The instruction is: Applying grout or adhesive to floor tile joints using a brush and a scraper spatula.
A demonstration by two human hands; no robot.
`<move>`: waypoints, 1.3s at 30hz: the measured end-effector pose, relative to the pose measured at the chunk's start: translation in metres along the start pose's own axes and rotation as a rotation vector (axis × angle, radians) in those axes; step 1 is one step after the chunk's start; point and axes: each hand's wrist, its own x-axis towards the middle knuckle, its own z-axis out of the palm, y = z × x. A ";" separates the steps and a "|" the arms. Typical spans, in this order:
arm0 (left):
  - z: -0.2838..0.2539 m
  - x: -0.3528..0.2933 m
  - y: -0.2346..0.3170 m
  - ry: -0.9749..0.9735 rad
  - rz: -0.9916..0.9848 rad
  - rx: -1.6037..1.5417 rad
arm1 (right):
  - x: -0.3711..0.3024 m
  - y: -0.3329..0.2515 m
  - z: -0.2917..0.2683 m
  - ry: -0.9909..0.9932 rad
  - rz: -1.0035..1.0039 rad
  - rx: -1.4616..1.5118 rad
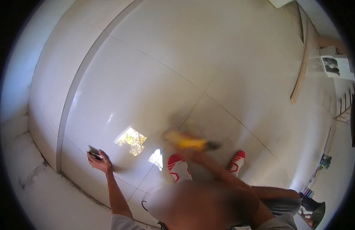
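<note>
At the left, my left hand (101,163) is closed around a small dark, flat thing (94,155) with a pale edge. The fingers hide most of it, so its kind does not show. It is held beside a low pale ledge. My right hand (191,153), smeared by motion, is closed on a long yellow thing (189,142) with a black end, in front of my feet. Blur hides what kind of thing the yellow one is. Beneath both hands spreads the glossy pale tiled floor (158,92), with thin dark joints and bright window reflections.
My feet, in red and white socks (179,168), stand on the tiles. A grey strip (79,76) and a pale wall curve along the left. A wooden board (299,82) lies at the right, and several small items and books (308,191) sit farther down that side.
</note>
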 end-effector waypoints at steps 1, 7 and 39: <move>0.014 -0.006 0.013 -0.032 -0.055 -0.005 | 0.001 -0.028 0.017 -0.246 0.216 0.405; -0.021 0.005 -0.014 -0.006 -0.068 0.085 | 0.036 -0.007 0.003 -0.299 0.064 -0.056; -0.030 0.009 -0.003 -0.032 -0.153 0.098 | 0.140 -0.020 -0.038 0.046 -0.070 -0.478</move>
